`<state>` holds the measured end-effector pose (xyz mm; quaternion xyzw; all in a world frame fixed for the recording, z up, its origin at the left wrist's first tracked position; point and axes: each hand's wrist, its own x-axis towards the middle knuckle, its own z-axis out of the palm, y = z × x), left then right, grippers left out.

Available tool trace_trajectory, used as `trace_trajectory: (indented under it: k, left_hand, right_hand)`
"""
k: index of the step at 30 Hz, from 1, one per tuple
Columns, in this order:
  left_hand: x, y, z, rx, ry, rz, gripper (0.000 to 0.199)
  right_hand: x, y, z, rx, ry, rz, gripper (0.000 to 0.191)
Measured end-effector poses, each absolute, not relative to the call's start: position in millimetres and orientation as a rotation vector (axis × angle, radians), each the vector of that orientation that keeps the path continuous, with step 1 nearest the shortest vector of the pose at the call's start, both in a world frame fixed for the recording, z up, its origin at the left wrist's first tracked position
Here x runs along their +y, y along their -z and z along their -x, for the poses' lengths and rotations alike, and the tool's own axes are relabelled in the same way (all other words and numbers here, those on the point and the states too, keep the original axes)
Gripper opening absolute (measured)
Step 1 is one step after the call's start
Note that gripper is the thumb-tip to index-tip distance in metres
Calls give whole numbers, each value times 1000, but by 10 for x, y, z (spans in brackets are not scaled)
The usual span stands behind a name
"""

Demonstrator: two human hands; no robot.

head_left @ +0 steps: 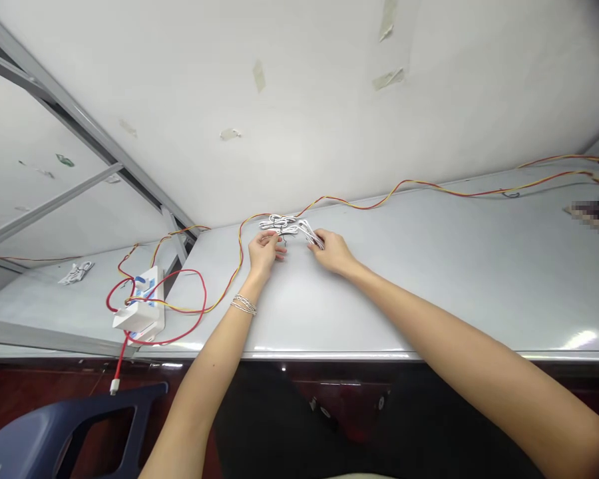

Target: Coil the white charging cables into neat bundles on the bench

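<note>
Two or more white cable bundles (278, 222), coiled and bound with dark ties, lie against the back of the grey tabletop (379, 293). My left hand (264, 254) is at their near side, its thumb and forefinger pinching at the nearest bundle while the other fingers curl below. Just to the right, my right hand (333, 251) is closed around the end of another folded white cable (309, 233), which tilts up and left toward the pile. Part of that cable is hidden behind my right fingers.
A white power strip (154, 303) with a plugged-in white adapter (136, 317) and a looped red cable (203, 313) is at the left. Red and yellow wires (404, 183) run along the wall. Another white cable bundle (77, 272) lies far left. A blue stool (40, 426) stands below.
</note>
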<state>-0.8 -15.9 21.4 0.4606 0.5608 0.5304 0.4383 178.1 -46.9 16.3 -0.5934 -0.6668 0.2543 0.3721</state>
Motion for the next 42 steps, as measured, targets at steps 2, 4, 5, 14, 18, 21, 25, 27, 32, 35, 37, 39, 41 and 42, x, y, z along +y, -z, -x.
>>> trace_trajectory:
  k: [2,4,5,14,18,21,25,27,32,35,37,39,41,42]
  left_hand:
    - [-177,-226,2,1387,-1303,-1158,16]
    - [-191,-231,1,1367,-1280,-1190,19]
    - [-197,-228,0,1343,-1259,-1226,22]
    - [-202,-148,-49,1135,-1116,-1473,35]
    - [-195,-140,-37,1085,-1131,-1521,37]
    - [-196,-146,-25,1076,-1142,-1517,33]
    - [-206,-161,-25,1053,-1165,-1501,30]
    - [-211,-168,-29,1043,-1175,-1491,29]
    - [-217,-177,-33,1018,-1166,-1497,33]
    - [-210,-167,-28,1006,-1166,-1501,36]
    - [-199,-150,-24,1012,-1172,-1501,35]
    - [-187,-131,-22,1029,-1188,-1502,33]
    - [-180,-116,-22,1046,-1196,-1508,30]
    - [-179,-112,-23,1053,-1195,-1512,29]
  right_hand:
    - [-475,-167,-1777,-1719,-664,1505,13]
    - [-481,-168,-1773,-1730,-669,1495,12]
    - [-483,-167,-1772,-1736,-672,1484,12]
    - [-506,-117,-1764,-1858,-699,1259,15]
    - [-508,-110,-1762,-1857,-719,1257,15]
    - [-510,-120,-1751,-1800,-736,1249,21]
    - [-518,-150,-1739,-1721,-807,1235,24]
    - [-512,-152,-1737,-1680,-847,1232,27]
    - [-465,-102,-1730,-1629,-897,1196,26]
    - [-455,-91,-1724,-1583,-912,1164,22]
    - [-462,-104,-1725,-1558,-891,1174,21]
    - [-469,-125,-1730,-1543,-858,1193,20]
    - [-470,-139,-1737,-1530,-849,1192,20]
    - [-467,-140,-1740,-1522,-851,1187,21]
